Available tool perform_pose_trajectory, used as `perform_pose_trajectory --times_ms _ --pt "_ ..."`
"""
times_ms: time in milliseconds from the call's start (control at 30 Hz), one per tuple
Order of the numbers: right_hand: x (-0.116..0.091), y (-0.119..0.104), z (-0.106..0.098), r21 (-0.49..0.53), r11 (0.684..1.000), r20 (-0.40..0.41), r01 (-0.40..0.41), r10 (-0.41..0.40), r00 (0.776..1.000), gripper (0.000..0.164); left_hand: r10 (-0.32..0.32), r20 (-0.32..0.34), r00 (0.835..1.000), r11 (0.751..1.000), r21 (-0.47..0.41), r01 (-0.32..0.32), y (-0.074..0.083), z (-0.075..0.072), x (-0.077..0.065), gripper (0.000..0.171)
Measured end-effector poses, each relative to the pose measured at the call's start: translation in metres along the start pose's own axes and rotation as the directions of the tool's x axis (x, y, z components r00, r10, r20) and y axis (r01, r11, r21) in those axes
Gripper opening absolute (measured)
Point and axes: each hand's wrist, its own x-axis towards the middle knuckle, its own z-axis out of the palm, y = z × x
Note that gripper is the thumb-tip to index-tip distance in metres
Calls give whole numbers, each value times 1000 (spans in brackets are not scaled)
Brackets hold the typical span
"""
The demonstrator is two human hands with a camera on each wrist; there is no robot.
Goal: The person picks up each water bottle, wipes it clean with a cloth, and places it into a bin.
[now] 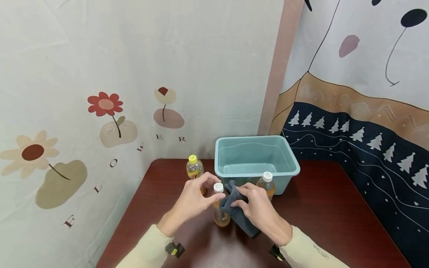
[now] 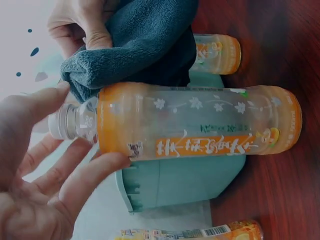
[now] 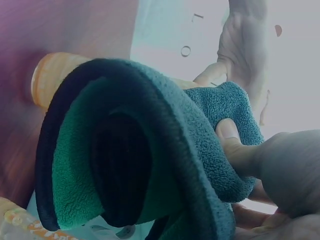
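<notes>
Left hand (image 1: 193,195) spread around the white cap (image 1: 218,187) of the near bottle (image 1: 222,220); which fingertips touch, can't tell. Right hand (image 1: 259,206) pinches a dark cloth (image 1: 242,219) beside the bottle's upper part. Bottle upright on red-brown table (image 1: 318,212), in front of the tub (image 1: 256,174).

Step reads as wiping. Best: steady the neck lightly, lay cloth flat, work down to the base, keep the loose tail from catching.

Containers: 3 bottles, all capped. Yellow-capped bottle (image 1: 195,171) left of tub; 2nd white-capped bottle (image 1: 270,187) at its front right. Orange tint: drink or print, can't tell. Tub open-topped, pale blue-green.
</notes>
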Motion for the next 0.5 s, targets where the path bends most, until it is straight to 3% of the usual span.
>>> perform_pose_trajectory --times_ms 133,500 --pt "-5 2 -2 5 1000 4 -11 11 1000 40 -5 -25 1000 1000 -5 5 2 2 2 38" --pt "-7 7 -4 21 999 -25 26 -26 999 39 56 37 998 998 -22 -55 -4 -5 2 35"
